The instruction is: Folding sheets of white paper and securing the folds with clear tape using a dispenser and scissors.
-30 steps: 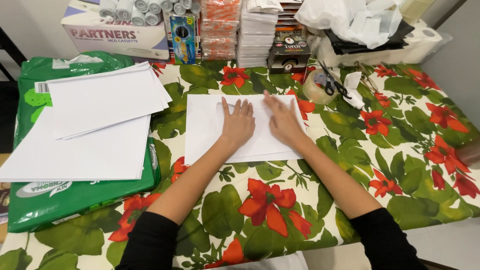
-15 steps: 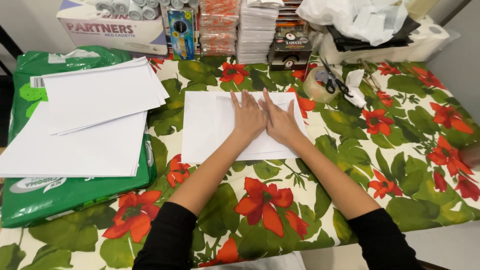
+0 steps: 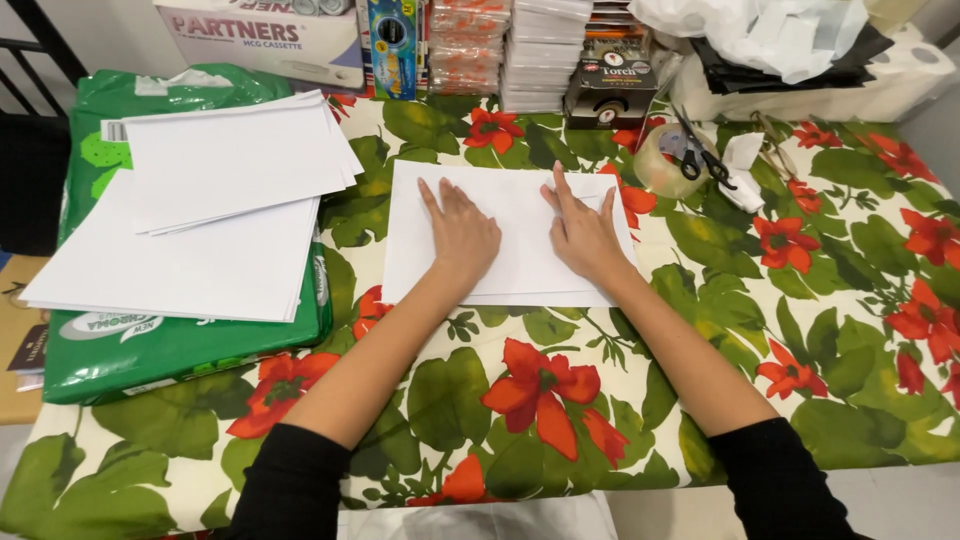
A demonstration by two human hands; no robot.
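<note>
Now | left hand (image 3: 462,235), right hand (image 3: 583,235): fingers spread flat on white paper (image 3: 520,215), gripping nothing

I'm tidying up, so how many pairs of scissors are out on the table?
1: the scissors lie across a tape roll at the back of the table, right of the paper under both hands. Clutter behind may hide more.
</note>
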